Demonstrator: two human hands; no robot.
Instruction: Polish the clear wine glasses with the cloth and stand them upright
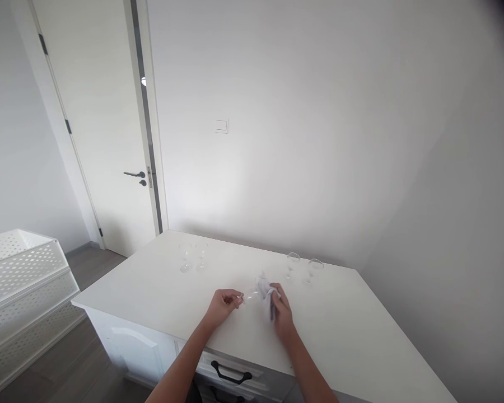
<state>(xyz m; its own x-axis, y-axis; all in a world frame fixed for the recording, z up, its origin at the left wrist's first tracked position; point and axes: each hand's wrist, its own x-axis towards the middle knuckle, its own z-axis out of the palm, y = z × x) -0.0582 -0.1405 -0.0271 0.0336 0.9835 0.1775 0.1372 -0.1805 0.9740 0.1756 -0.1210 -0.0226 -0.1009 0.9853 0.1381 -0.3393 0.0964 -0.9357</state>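
Note:
My left hand point(227, 305) is closed on the stem or foot of a clear stemmed glass point(251, 296), which lies tilted sideways between my hands above the white cabinet top point(151, 296). My right hand point(282, 308) grips a pale grey-white cloth point(267, 294) and presses it around the glass's bowl end, hiding part of it. Behind my right hand stand two more stemmed glasses, one point(293, 258) nearer the middle and one point(316, 265) farther right. At the back left are two others, a left one point(186, 267) and a right one point(201, 266).
Black handles point(231, 374) stick out from the cabinet's front drawers. A white wall with a light switch point(222, 126) rises behind the top. To the left are a door point(88, 112), slightly ajar, and stacked white perforated baskets point(25, 280) on the floor.

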